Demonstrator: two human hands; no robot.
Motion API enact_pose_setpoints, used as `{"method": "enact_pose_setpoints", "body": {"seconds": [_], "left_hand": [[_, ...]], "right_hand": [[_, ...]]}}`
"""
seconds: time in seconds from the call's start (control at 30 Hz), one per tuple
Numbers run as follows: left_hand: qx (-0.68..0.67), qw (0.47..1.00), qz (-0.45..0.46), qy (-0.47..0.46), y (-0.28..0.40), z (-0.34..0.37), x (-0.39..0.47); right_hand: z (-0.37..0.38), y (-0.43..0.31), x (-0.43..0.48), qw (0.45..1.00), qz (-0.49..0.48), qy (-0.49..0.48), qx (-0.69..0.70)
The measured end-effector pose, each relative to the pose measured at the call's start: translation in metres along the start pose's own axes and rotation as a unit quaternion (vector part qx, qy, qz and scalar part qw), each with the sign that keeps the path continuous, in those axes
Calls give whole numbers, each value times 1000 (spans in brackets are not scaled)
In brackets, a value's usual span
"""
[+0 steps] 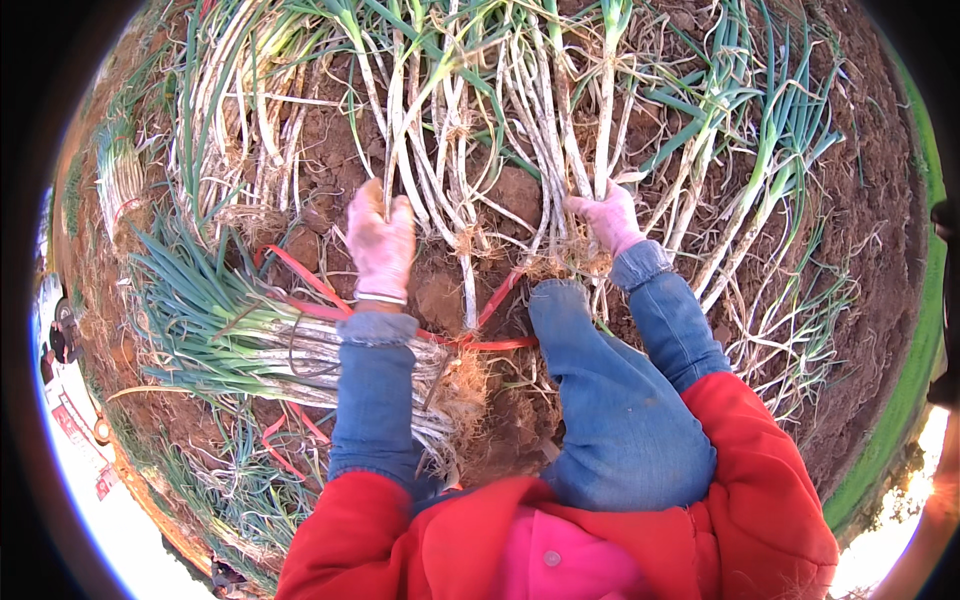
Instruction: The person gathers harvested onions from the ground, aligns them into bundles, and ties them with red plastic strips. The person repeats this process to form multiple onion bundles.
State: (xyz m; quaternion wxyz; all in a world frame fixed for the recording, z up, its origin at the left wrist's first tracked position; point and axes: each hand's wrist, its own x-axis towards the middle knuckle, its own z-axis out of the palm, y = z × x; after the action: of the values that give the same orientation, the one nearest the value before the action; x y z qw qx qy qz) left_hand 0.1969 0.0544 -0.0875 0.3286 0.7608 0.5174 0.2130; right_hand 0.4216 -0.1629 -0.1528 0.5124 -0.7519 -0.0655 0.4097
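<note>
My left hand (381,244), in a soiled pinkish glove, pinches a thin green onion stalk (388,169) near its lower end. My right hand (611,217), gloved too, closes around a thick white green onion stalk (604,120) just above its roots. Between the hands lie several loose green onions (442,180) with tangled roots, their leaves pointing away from me. Under my left forearm rests a large bundle of green onions (277,352), partly hidden by the sleeve. A red strap (499,300) runs across the soil beside this bundle's roots.
More green onions lie at the far left (240,127) and at the right (757,172). A tied bunch (120,176) sits farther left. Leafy scraps (787,330) cover soil (877,247) on the right. My bent knee (562,307) is close to my right hand.
</note>
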Motion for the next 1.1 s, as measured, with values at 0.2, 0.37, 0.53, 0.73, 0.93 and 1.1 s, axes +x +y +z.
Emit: {"method": "enact_pose_setpoints", "body": {"seconds": [0.2,0.37,0.53,0.73,0.93,1.1], "left_hand": [[13,939,51,-339,68,84,-42],[62,943,26,-326,84,137,-24],[-82,964,-13,-252,66,144,-32],[-396,857,-150,-294,61,127,-31],[-278,880,-206,-326,62,121,-34],[142,923,-15,-356,56,136,-78]], "right_hand": [[-2,19,17,991,8,-96,95],[2,25,24,984,38,-147,88],[0,15,16,954,104,-209,188],[-20,-28,-4,971,8,-231,68],[-20,-42,-20,944,19,-227,239],[-22,-43,-20,927,19,-239,289]]}}
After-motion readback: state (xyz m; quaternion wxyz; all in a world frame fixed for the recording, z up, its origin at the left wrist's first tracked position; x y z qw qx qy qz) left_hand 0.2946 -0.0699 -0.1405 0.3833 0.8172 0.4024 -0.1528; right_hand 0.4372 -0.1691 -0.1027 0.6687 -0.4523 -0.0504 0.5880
